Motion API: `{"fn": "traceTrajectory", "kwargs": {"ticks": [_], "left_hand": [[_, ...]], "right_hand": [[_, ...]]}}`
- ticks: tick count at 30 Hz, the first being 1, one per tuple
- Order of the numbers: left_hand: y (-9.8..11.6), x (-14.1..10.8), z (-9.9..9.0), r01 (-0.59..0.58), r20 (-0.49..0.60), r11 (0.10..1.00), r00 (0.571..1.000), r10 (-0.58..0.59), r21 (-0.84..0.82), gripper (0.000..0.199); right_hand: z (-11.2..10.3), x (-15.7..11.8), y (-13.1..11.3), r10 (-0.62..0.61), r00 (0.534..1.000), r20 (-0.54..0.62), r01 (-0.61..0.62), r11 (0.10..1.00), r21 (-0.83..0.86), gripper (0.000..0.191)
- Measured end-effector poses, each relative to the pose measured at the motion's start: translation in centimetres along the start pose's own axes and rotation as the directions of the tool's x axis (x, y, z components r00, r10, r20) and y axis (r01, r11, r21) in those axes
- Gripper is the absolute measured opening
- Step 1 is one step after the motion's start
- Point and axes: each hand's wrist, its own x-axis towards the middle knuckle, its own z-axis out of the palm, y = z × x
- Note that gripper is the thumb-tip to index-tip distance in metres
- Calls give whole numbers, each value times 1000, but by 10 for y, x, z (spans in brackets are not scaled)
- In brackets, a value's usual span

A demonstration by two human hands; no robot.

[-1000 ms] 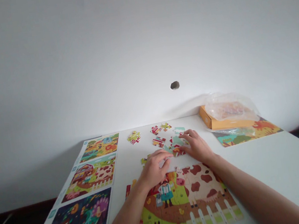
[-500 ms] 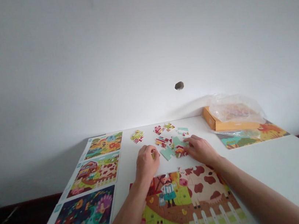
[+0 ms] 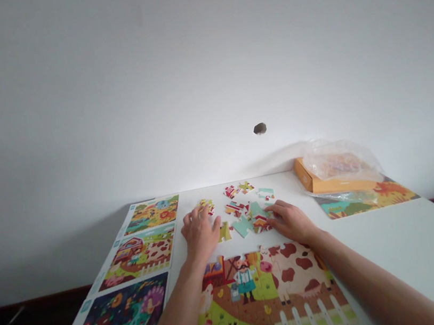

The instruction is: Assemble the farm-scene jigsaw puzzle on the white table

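Note:
A partly joined farm puzzle [image 3: 260, 296] with a cow, a farmer and a white fence lies below my forearms. Beyond it are loose pieces: a pale green one [image 3: 243, 227], a red barn one [image 3: 229, 191] and a yellow-green one [image 3: 224, 232]. My left hand [image 3: 201, 232] is open, fingers spread, over the left pieces and partly covering a green and red one [image 3: 208, 205]. My right hand [image 3: 290, 220] has its fingers curled at the edge of a piece with a red and orange roof [image 3: 261, 223]; its fingertips are partly hidden.
Three picture sheets [image 3: 141, 254] run down the table's left side. At the back right an orange box [image 3: 325, 182] lies under a clear plastic bag [image 3: 340, 161], beside a dinosaur picture [image 3: 394, 191]. The wall [image 3: 205, 78] behind has a small hole.
My left hand has moved left and its fingers have spread, uncovering the yellow-green piece. My right hand has hardly moved. The view has shifted slightly.

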Motion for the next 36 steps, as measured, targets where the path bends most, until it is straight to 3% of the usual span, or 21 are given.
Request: {"fn": "traceTrajectory", "kwargs": {"ticks": [5,12,23,26,31,36], "left_hand": [[-1,2,3,-20,16,999,1000,21,-28,45],[-7,7,6,9,-54,987,998,-18,-161,36],[-7,7,5,-49,-146,960,989,8,-275,23],[-7,6,1,-15,-198,947,979,-51,-322,25],[-10,4,-3,152,-274,927,928,-254,-344,31],[-8,7,1,119,-231,776,917,-324,-619,30]], "right_hand": [[1,0,3,-20,999,-50,23,998,58,22],[-5,1,1,82,963,-258,-56,993,105,21],[-3,2,7,49,957,-285,-41,999,33,19],[-2,2,7,50,960,-276,-41,998,41,19],[-3,2,6,53,962,-269,-39,998,58,20],[-1,3,7,53,960,-276,-38,997,61,20]]}}
